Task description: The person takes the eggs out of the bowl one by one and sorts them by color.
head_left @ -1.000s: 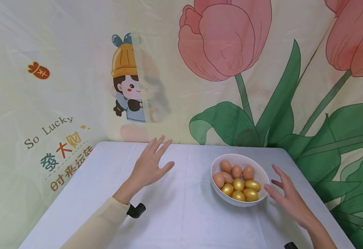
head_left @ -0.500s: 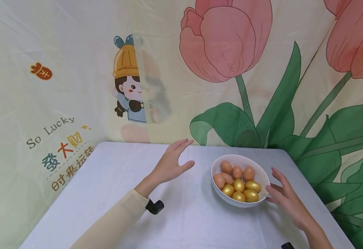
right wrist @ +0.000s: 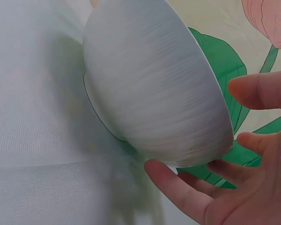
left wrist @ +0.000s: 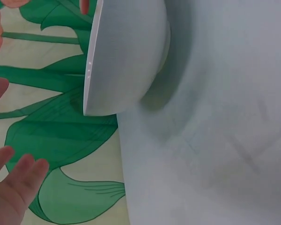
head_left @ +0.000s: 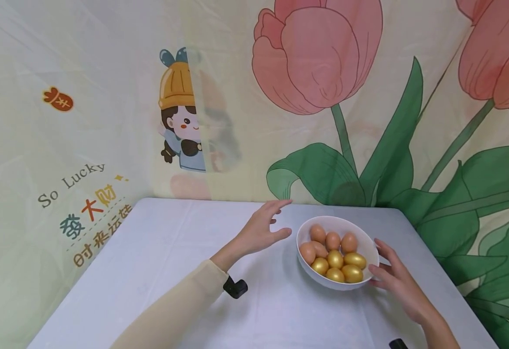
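A white bowl stands on the right half of the table, holding several brown eggs at the back and several golden eggs at the front. My right hand is at the bowl's right side. In the right wrist view its fingers spread around the bowl's wall, some at or just by it, while the thumb stays apart from the rim. My left hand hovers left of the bowl, fingers extended and thumb pointing toward it, not touching. The left wrist view shows the bowl's outer side.
A white cloth covers the table. Behind it hangs a backdrop printed with tulips, leaves, a cartoon figure and lettering. Small black wrist devices sit on the wrists.
My left hand has moved right, toward the bowl. My right hand has come a little left, up to the bowl's right side. Bowl and eggs stay where they were.
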Available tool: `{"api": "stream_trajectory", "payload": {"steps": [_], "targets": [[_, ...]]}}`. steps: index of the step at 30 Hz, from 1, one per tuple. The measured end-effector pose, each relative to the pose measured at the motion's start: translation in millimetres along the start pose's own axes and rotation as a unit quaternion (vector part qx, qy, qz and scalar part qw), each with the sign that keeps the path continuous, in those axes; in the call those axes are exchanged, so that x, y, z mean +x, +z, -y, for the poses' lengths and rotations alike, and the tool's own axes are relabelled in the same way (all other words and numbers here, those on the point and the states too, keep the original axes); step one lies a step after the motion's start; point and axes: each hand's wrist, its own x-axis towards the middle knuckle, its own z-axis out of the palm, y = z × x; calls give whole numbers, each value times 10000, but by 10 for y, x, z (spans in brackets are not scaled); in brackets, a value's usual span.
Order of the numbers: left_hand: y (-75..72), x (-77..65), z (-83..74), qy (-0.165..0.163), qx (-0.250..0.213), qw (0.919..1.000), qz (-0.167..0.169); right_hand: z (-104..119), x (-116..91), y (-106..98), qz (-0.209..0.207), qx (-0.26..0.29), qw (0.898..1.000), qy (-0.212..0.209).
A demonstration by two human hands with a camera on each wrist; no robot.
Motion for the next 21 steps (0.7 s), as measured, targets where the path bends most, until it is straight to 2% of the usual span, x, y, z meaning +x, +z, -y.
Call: {"api": "stream_trajectory", "payload": {"steps": [14,21], "targets": [[344,197,-157,257,-540,9973,417,-100,-5,-24,6,292,9994,-168],[540,286,-246,177,-833,9933,777,-167,-8,-33,22,539,9982,-248]]}}
